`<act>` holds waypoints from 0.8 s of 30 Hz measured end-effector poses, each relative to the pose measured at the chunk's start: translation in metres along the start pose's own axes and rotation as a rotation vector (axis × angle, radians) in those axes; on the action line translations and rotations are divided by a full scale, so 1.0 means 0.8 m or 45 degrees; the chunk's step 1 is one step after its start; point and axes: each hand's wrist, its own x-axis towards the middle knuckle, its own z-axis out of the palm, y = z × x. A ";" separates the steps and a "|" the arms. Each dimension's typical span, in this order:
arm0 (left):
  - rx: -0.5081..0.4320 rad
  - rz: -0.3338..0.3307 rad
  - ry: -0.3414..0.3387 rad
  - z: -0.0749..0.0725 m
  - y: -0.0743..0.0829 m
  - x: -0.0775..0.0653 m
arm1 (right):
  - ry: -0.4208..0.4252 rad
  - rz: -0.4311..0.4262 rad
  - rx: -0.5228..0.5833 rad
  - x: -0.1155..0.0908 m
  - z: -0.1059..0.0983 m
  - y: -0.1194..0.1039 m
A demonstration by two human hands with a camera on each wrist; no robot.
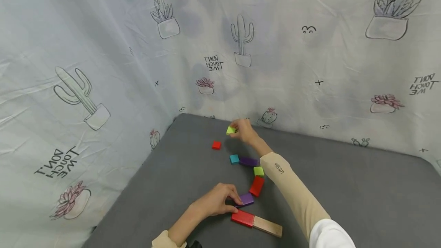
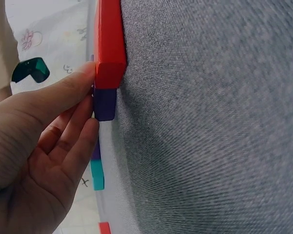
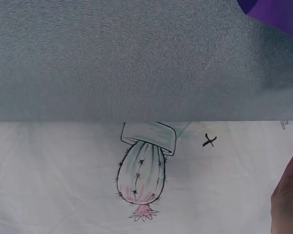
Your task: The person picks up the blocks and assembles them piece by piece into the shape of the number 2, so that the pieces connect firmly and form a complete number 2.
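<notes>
At the table's far side my right hand (image 1: pixel 244 131) pinches a lime green block (image 1: pixel 231 130). Only part of that hand (image 3: pixel 287 202) shows at the edge of the right wrist view. My left hand (image 1: pixel 218 200) is low in the head view, its thumb and fingers at a purple block (image 1: pixel 245 199). Beside the thumb lies a red block (image 1: pixel 242 218), end to end with a plain wooden block (image 1: pixel 267 226). In the left wrist view the left hand (image 2: pixel 53 146) has its thumb against the red block's (image 2: pixel 110 48) side and its fingertips at the purple block's (image 2: pixel 105 105) end.
Beyond the purple block, a red block (image 1: pixel 256 186), a green block (image 1: pixel 258 171), a dark purple block (image 1: pixel 248 161) and a blue block (image 1: pixel 234 159) form a curved row. A small red block (image 1: pixel 216 145) lies apart. Printed curtains border the grey table (image 1: pixel 344 186).
</notes>
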 end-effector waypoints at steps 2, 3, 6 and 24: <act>0.005 -0.002 0.006 -0.004 -0.002 0.001 | -0.030 -0.010 -0.001 -0.001 -0.005 -0.004; 0.006 -0.003 0.008 -0.005 -0.003 0.001 | -0.044 -0.014 0.000 -0.002 -0.008 -0.005; 0.022 0.011 0.009 -0.008 -0.005 0.002 | -0.094 -0.013 -0.015 -0.009 -0.017 -0.006; 0.042 0.028 0.007 -0.001 -0.002 0.000 | -0.447 -0.350 0.050 -0.051 -0.005 -0.017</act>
